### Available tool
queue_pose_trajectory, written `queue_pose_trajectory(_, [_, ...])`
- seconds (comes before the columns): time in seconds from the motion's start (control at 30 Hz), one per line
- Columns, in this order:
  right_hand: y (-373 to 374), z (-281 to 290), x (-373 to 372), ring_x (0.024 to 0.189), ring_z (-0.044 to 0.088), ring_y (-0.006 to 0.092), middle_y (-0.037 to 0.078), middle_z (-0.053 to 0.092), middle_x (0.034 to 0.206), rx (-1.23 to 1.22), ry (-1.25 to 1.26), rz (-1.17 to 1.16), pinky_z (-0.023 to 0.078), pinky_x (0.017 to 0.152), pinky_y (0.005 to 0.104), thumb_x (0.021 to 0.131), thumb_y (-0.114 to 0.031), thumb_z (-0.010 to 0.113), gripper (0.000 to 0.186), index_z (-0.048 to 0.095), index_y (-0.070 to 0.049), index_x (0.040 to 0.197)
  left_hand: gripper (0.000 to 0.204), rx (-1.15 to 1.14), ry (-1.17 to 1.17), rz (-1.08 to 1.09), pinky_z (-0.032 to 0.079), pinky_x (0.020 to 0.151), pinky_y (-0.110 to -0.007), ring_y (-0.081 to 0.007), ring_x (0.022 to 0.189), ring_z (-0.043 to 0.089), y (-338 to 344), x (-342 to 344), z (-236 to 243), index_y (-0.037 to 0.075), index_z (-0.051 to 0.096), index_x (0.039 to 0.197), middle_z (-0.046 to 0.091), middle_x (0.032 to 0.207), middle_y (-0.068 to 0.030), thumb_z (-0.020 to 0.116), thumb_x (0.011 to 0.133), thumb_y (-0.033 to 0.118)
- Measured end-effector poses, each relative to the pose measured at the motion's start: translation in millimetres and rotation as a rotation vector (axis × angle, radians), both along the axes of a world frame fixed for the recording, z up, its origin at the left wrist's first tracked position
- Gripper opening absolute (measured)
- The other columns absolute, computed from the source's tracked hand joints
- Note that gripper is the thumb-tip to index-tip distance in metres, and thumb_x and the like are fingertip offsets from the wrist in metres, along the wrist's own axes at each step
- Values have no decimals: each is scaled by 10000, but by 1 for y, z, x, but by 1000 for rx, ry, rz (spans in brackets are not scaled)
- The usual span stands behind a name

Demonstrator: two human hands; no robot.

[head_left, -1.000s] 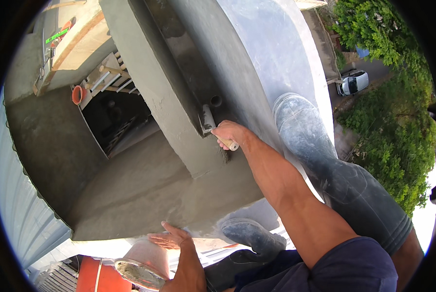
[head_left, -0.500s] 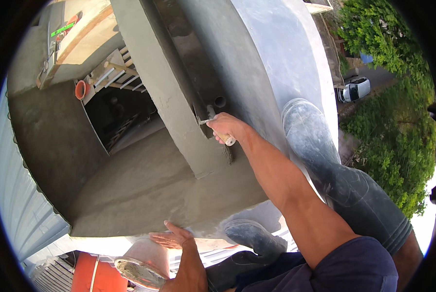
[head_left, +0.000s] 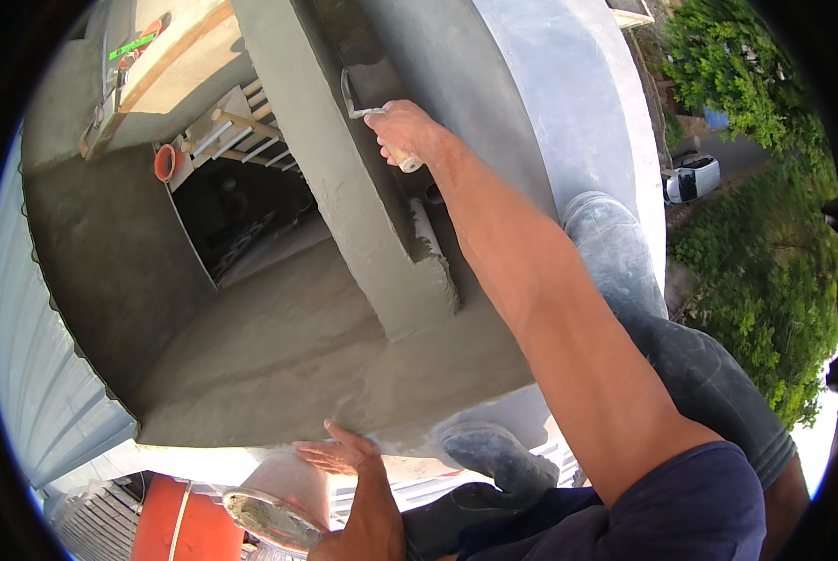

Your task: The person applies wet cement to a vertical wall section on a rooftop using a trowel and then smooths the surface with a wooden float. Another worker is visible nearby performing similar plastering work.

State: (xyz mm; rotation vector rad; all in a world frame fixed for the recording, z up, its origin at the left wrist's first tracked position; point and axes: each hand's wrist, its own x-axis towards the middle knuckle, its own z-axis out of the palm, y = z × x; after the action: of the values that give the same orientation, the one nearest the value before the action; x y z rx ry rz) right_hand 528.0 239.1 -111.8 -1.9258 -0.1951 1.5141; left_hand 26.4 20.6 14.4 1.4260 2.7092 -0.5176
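My right hand [head_left: 406,131] grips the pale handle of a trowel [head_left: 349,95]. The thin metal blade lies along the inner edge of a grey plastered ledge [head_left: 321,150], beside a dark channel [head_left: 367,79]. Down at the ledge's near end, a strip of wet-looking mortar [head_left: 426,229] stands along the corner. My left hand [head_left: 342,453] is open, its thumb raised and fingers stretched out by the lower edge of the plastered wall [head_left: 250,374]. Just below it is a bucket [head_left: 302,481] with grey mortar at its mouth; whether the hand touches the bucket or wall I cannot tell.
My boots [head_left: 610,243] rest on the pale curved surface. An opening with a wooden ladder-like frame [head_left: 236,131] drops away on the left, near a small orange bucket [head_left: 167,163]. A large orange container [head_left: 190,519] stands lower left. A car [head_left: 693,178] and trees lie far below.
My right hand has moved the trowel up and away along the ledge from its near corner. The left hand keeps its place by the bucket. The view has shifted slightly.
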Motion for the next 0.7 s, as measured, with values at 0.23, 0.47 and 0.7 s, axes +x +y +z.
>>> queue_pose_trajectory(0.23, [-64, -4, -3, 755, 705, 231, 115, 696, 962, -189, -78, 167, 618, 641, 413, 1059, -284, 576, 334, 653, -7, 1229, 976, 24, -52, -22, 92, 1356, -523, -409, 1666, 111, 2, 10, 6, -2, 91, 1733, 102, 1794, -273, 521, 1063, 563])
queue_pose_trajectory(0.47, [-166, 24, -49, 829, 775, 317, 146, 785, 942, -609, -169, 694, 625, 780, 449, 1034, -255, 597, 313, 741, -46, 1217, 1006, -12, -48, 18, 88, 1360, -520, -405, 1671, 99, 5, 13, 10, 8, 80, 1736, 82, 1801, -262, 532, 1053, 592])
queue_pose_trajectory(0.7, [-169, 35, -67, 1176, 750, 369, 150, 789, 1249, -559, -404, 1088, 616, 959, 467, 934, -108, 643, 317, 818, -86, 1197, 1006, -2, -37, 11, 79, 1362, -507, -386, 1680, 87, 1, 8, 5, 17, 88, 1739, 88, 1806, -254, 519, 1055, 615])
